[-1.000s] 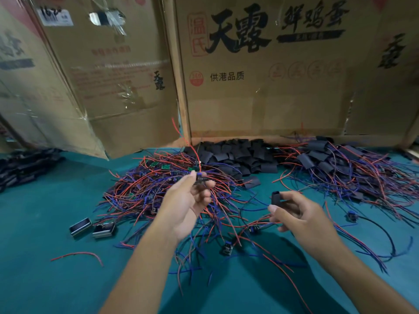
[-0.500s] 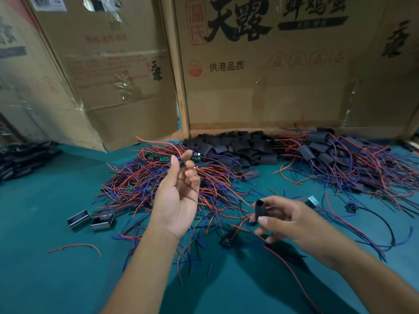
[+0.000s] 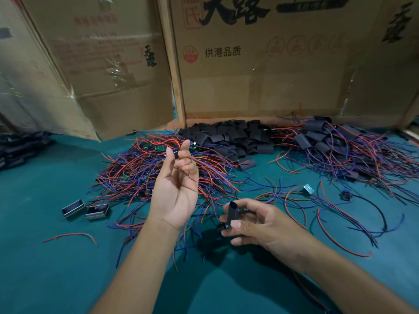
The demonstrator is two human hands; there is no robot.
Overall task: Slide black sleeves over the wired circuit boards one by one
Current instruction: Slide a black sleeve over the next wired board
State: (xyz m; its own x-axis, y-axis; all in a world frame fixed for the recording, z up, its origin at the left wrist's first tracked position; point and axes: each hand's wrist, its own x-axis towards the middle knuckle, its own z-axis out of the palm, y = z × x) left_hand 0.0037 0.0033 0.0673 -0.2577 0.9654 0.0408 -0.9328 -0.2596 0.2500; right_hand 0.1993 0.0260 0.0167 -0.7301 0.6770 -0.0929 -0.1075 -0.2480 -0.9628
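Cardboard boxes (image 3: 260, 71) wall off the back of your teal table (image 3: 45, 257), w/ three piles along it: loose wired boards (image 3: 145, 168) in red and blue leads at centre-left, empty black sleeves (image 3: 229, 138) stacked behind them, and sleeved units (image 3: 340, 146) off to the right.

Your left hand (image 3: 175, 189) is raised palm-up over the wire pile, thumb and fingertips pinching a small dark piece at the top; it looks like one board's end, but it's too small to say for sure (leads trail from it down into the tangle). Your right hand (image 3: 254, 220) sits lower and nearer you, thumb and forefinger holding a single black sleeve (image 3: 233, 211) upright, its open end up. The two hands are well apart, so no sleeving yet.

Risks, as I judge them: the board's leads are probably still snagged in the pile, so lifting fast could drag neighbours along or strain a solder joint. Also, squeezing the sleeve flat closes its mouth, and the board corners would catch on the rim. Two small metal boxes (image 3: 85, 210) sit left, out of yr way.
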